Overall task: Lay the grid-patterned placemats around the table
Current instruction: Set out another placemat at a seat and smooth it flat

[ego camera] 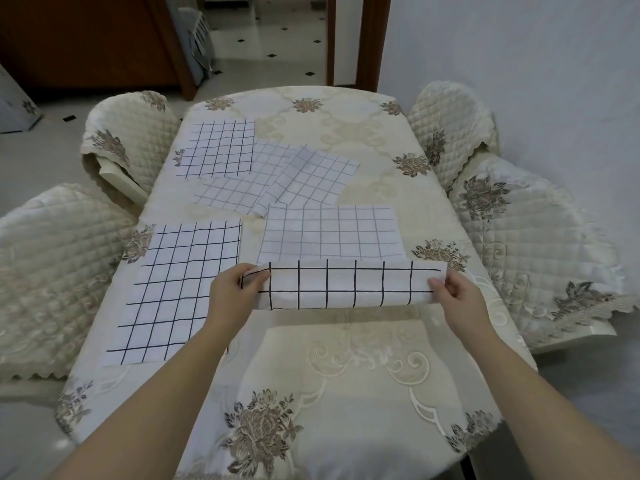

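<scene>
Pinching the curled mat (346, 285) with our left hand (233, 294) and right hand (459, 297), we risk its rolled edge creasing under or overlapping the mat behind (329, 233).

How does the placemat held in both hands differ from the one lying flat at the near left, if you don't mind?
The held placemat is curled over and gripped at its ends by the left hand and right hand; the near-left placemat lies flat, in no hand. Both are white with a black grid.
</scene>
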`<control>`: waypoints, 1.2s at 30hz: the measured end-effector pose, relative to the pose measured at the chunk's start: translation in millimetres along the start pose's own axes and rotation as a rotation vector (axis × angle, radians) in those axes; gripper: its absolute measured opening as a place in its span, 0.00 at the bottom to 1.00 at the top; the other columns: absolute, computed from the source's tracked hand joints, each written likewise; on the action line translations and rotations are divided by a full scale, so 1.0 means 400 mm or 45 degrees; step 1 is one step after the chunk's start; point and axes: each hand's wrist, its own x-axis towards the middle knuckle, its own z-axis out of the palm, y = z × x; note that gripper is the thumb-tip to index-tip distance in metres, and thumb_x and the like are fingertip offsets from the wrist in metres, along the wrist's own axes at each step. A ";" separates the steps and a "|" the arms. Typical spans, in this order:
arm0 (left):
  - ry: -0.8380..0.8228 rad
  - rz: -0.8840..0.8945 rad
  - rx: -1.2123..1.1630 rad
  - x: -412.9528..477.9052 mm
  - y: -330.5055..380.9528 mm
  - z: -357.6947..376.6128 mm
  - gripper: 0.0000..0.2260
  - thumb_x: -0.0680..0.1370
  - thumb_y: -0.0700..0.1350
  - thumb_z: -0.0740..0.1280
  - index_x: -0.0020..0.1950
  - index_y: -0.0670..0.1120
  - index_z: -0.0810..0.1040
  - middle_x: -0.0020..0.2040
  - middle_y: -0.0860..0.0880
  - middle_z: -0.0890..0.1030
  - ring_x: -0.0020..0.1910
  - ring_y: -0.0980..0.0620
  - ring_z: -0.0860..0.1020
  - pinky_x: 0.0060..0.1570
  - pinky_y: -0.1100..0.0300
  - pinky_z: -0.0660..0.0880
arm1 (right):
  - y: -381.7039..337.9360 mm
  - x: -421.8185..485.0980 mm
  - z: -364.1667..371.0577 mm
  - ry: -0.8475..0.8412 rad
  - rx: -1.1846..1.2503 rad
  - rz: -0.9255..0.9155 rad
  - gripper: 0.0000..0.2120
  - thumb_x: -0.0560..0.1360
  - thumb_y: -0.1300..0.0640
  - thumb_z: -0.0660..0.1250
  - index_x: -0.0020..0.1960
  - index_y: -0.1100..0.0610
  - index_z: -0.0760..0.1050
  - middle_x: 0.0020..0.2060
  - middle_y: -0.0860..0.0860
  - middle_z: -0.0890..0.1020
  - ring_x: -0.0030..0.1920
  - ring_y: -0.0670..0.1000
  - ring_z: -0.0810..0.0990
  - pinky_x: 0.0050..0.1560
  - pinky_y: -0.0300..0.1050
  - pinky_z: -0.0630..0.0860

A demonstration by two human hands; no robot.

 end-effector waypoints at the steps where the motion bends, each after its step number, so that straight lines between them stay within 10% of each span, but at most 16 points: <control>1: 0.011 -0.001 -0.016 -0.002 0.004 0.000 0.06 0.75 0.44 0.71 0.41 0.42 0.81 0.38 0.38 0.81 0.36 0.50 0.74 0.39 0.56 0.71 | -0.005 -0.001 0.003 0.006 0.019 0.005 0.07 0.78 0.59 0.65 0.41 0.54 0.75 0.31 0.53 0.73 0.32 0.42 0.69 0.35 0.40 0.65; 16: 0.084 -0.092 -0.020 0.050 -0.015 0.020 0.19 0.76 0.44 0.69 0.27 0.48 0.66 0.26 0.50 0.62 0.25 0.57 0.60 0.24 0.68 0.57 | -0.013 0.043 0.026 0.072 -0.075 0.082 0.07 0.77 0.57 0.65 0.40 0.51 0.75 0.32 0.56 0.78 0.32 0.52 0.72 0.31 0.40 0.66; 22: 0.019 -0.116 0.092 0.120 -0.051 0.047 0.15 0.79 0.43 0.65 0.34 0.40 0.68 0.29 0.47 0.64 0.29 0.51 0.62 0.30 0.59 0.59 | 0.014 0.110 0.059 0.069 -0.210 0.148 0.14 0.76 0.55 0.61 0.43 0.68 0.73 0.31 0.56 0.70 0.34 0.52 0.66 0.32 0.45 0.61; 36: -0.002 -0.278 0.269 0.278 -0.138 0.137 0.11 0.76 0.45 0.68 0.36 0.41 0.77 0.30 0.49 0.74 0.30 0.51 0.69 0.31 0.61 0.65 | 0.106 0.259 0.140 0.086 -0.411 0.292 0.11 0.74 0.58 0.66 0.38 0.65 0.73 0.32 0.57 0.74 0.35 0.54 0.70 0.34 0.46 0.63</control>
